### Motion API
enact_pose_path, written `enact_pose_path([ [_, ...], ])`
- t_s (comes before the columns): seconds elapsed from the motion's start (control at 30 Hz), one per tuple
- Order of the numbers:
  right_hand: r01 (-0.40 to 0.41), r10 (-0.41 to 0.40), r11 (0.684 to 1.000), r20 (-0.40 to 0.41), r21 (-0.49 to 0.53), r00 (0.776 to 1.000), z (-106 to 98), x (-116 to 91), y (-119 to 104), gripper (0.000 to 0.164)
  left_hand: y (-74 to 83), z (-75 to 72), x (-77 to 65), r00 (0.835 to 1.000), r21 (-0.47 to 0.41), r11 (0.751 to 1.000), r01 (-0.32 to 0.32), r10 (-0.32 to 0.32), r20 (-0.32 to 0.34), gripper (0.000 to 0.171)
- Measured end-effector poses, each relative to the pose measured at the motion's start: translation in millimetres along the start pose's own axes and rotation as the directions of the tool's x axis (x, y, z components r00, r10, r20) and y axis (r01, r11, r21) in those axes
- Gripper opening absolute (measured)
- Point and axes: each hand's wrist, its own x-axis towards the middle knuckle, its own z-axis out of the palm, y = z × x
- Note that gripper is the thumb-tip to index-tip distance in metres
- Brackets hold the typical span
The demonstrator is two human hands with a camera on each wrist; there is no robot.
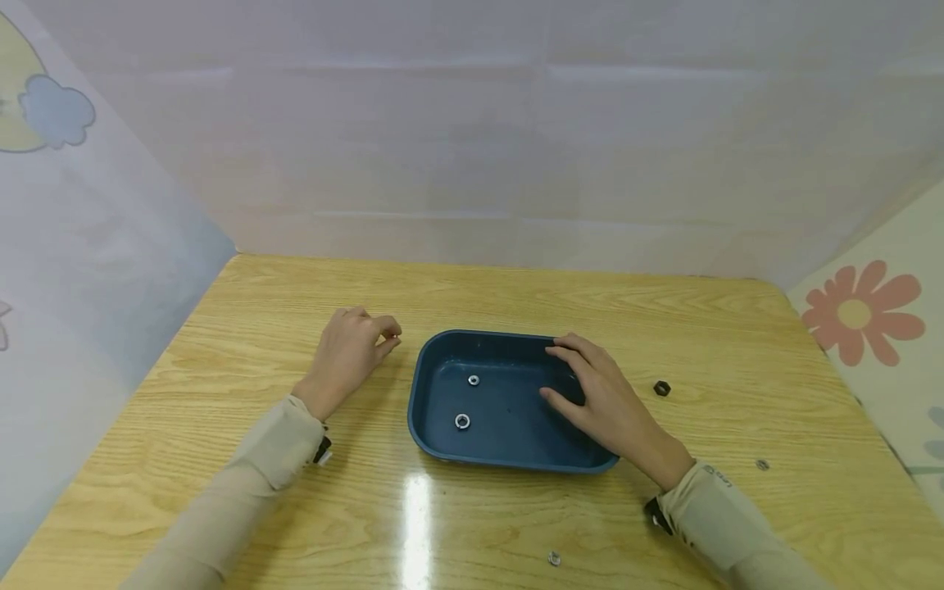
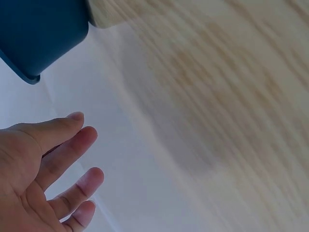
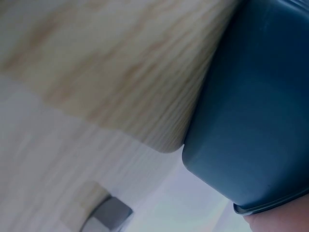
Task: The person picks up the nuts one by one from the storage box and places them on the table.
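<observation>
A dark blue rectangular tray (image 1: pixel 509 460) rests on the wooden table. Inside it, towards the left, lie a small silver nut (image 1: pixel 470 380) and a larger silver ring-shaped nut (image 1: pixel 456 422). My left hand (image 1: pixel 350 354) is just left of the tray, above the table. Its thumb and index fingertips are close together, while the other fingers (image 2: pixel 91 181) are loosely bent and nothing shows between them. My right hand (image 1: pixel 608 401) lies over the tray's right end, fingers spread by the far rim and thumb over the inside. Skin of this hand meets the tray rim in the right wrist view.
A black hex nut (image 1: pixel 656 389) lies on the table (image 1: pixel 295 287) right of the tray. Farther right is a small silver nut (image 1: pixel 760 464), and another silver nut (image 1: pixel 551 559) sits near the front. Pale cloth walls (image 1: pixel 472 147) surround the table's back and sides.
</observation>
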Motion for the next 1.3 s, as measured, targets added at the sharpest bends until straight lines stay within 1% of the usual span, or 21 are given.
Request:
enact_pose_path([
  [0.37, -0.012, 0.012, 1.000, 0.015, 0.006, 1.000, 0.0, 0.6, -0.8, 0.058, -16.7, 3.3, -7.6, 0.994, -0.003, 0.997, 0.074, -0.074, 0.077, 0.005],
  [0.57, -0.015, 0.015, 1.000, 0.014, 0.002, 1.000, 0.1, 0.7, -0.8, 0.058, -22.3, 3.6, -8.9, 0.990, 0.003, 0.996, 0.085, -0.084, 0.112, 0.005],
  [0.7, -0.010, 0.010, 1.000, 0.013, 0.003, 1.000, 0.7, 1.2, -0.8, 0.058, -24.9, 2.3, -9.6, 0.984, 0.009, 0.995, 0.099, -0.099, 0.151, 0.006],
  [0.93, -0.018, 0.018, 1.000, 0.013, -0.003, 1.000, 0.4, 1.3, -1.1, 0.058, -28.1, 2.6, -10.3, 0.965, 0.020, 0.992, 0.126, -0.128, 0.228, 0.007],
  [1.07, -0.015, 0.015, 1.000, 0.011, -0.004, 1.000, 0.4, 1.1, -1.0, 0.058, -29.3, 3.8, -10.8, 0.958, 0.001, 0.991, 0.137, -0.133, 0.254, 0.007],
  [1.3, -0.010, 0.010, 1.000, 0.008, -0.006, 1.000, 0.3, 1.1, 0.1, 0.057, -30.3, 3.4, -11.2, 0.960, -0.074, 0.987, 0.139, -0.117, 0.253, 0.007],
])
